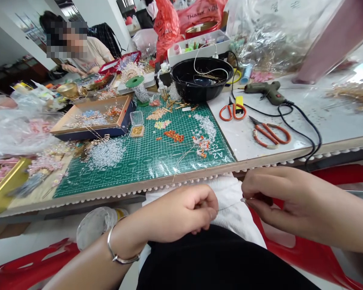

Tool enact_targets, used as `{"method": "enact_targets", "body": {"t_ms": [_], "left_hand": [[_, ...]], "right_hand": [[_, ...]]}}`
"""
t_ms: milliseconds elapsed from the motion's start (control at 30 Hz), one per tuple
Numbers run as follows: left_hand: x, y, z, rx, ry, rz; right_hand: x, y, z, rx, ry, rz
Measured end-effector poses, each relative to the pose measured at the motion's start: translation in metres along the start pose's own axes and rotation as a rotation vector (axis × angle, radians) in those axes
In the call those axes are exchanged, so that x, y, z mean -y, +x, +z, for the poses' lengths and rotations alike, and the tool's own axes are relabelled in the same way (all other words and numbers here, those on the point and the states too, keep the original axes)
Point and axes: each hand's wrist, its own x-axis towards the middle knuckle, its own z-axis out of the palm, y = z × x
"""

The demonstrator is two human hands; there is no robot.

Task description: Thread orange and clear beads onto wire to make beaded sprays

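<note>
At the far left we see a gold-framed tray [6,185] with pink pieces, and beside it a wooden tray [90,117] holding beads and wire stems. In front of this lies a green cutting mat [133,177] with piles of clear beads and small orange beads. Below the table edge, our left hand [178,213], with a silver bangle [121,257] on the wrist, is curled closed, and it seems to hold one end of a thin wire [230,205]. Our right hand [278,197] pinches the other end with its fingertips [248,194]. The two hands are apart, and the wire runs between them, above a white cloth [232,221] on our lap. We judge that the step in hand is fine work on this wire, and the next move calls for steady fingers. Further right on the table lie orange-handled scissors [232,112] and a hot glue gun [263,92].
</note>
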Motion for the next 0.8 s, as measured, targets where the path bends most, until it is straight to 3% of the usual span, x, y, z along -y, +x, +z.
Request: {"method": "enact_targets", "body": {"t_ms": [100,200,333,400,467,600,800], "left_hand": [[-0.007,0.007,0.007,0.048,-0.062,0.010],[-0.006,0.017,0.015,-0.027,-0.145,0.142],[0.003,0.030,0.025,-0.209,-0.512,0.264],[0.006,0.035,0.027,-0.310,-0.691,0.338],[0.007,0.039,0.028,-0.391,-0.777,0.409],[0.007,0.042,0.028,-0.456,-0.787,0.448],[0.009,0.039,0.028,-0.443,-0.875,0.385]], "right_hand": [[0.004,0.004,0.001,0.038,0.019,-0.017],[0.004,0.005,0.002,0.024,0.060,-0.003],[-0.005,0.004,0.014,-0.275,0.280,0.274],[-0.007,0.007,0.029,-0.328,0.423,0.355],[-0.004,0.013,0.048,-0.233,0.464,0.327],[0.008,0.027,0.081,-0.319,0.439,0.205],[0.009,0.030,0.096,-0.390,0.364,0.157]]}}
